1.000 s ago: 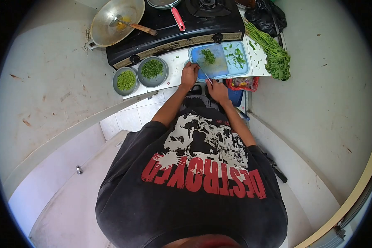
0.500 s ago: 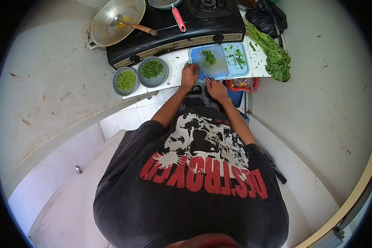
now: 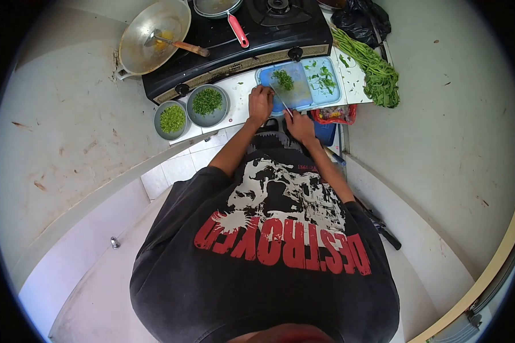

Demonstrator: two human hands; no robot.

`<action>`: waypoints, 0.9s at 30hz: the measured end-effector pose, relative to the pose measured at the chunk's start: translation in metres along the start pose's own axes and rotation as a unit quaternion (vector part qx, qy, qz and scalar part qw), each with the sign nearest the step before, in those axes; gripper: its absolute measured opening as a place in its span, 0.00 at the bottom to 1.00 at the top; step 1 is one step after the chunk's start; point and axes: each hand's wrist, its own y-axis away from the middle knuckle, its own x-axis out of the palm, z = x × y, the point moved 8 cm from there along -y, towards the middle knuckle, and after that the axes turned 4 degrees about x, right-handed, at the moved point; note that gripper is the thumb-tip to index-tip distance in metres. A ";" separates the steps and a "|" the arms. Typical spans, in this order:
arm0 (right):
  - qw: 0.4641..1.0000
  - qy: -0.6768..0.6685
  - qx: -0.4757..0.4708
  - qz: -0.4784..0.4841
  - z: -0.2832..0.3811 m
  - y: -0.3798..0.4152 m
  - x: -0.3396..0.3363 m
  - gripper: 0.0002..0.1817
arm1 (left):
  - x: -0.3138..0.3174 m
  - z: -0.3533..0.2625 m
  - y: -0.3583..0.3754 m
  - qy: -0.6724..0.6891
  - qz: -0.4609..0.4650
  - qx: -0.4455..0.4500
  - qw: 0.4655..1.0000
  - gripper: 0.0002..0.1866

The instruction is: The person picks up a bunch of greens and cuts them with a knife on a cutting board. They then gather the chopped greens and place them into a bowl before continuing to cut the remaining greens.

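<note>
My right hand (image 3: 300, 126) is closed on the handle of a knife (image 3: 282, 102), whose blade points up and left over a blue cutting board (image 3: 300, 98). My left hand (image 3: 261, 104) lies at the board's left edge beside the blade, its fingers curled; what they hold, if anything, is too small to tell. Chopped greens (image 3: 282, 80) sit in a small pile on the board, beyond the blade. The board rests in a light blue tray (image 3: 332, 95), with loose leaves (image 3: 324, 79) on its right side.
Two grey bowls hold chopped greens, one of them darker (image 3: 208, 102), the other lighter (image 3: 172, 119). Behind is a black stove (image 3: 234, 54) with a wok (image 3: 149, 48) and a red-handled pan (image 3: 237, 30). Leafy stalks (image 3: 377, 81) and a black bag (image 3: 363, 23) lie right.
The whole view has shifted slightly, so the stove and bowls appear a little farther left. Both hands stay at the board, and the knife is still in my right hand.
</note>
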 end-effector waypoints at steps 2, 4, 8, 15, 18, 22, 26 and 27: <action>1.000 -0.006 0.002 0.003 -0.003 0.000 0.011 0.31 | 0.001 0.004 0.002 0.009 0.003 -0.019 1.000 0.04; 0.999 -0.012 0.021 0.022 -0.001 0.003 0.014 0.31 | 0.003 0.008 0.004 0.036 0.008 -0.016 0.999 0.04; 0.999 -0.006 0.021 0.039 0.003 0.002 0.015 0.32 | 0.004 0.013 0.007 0.076 0.016 -0.039 0.996 0.04; 0.997 -0.020 0.025 0.066 0.008 -0.014 0.014 0.32 | -0.001 0.011 0.007 0.087 0.017 0.021 0.996 0.04; 0.999 -0.020 0.020 0.043 0.002 -0.008 0.010 0.31 | 0.003 0.017 0.006 0.101 0.013 -0.021 0.995 0.05; 0.999 -0.011 0.026 0.018 -0.002 -0.003 0.005 0.32 | 0.005 0.021 0.005 0.149 0.005 -0.075 0.986 0.04; 1.000 0.011 0.010 0.023 0.005 -0.005 0.005 0.31 | 0.001 0.018 0.006 0.135 -0.006 -0.063 0.989 0.04; 0.999 0.013 0.004 0.030 0.009 -0.003 0.004 0.32 | 0.000 0.018 0.005 0.134 0.000 -0.069 0.989 0.04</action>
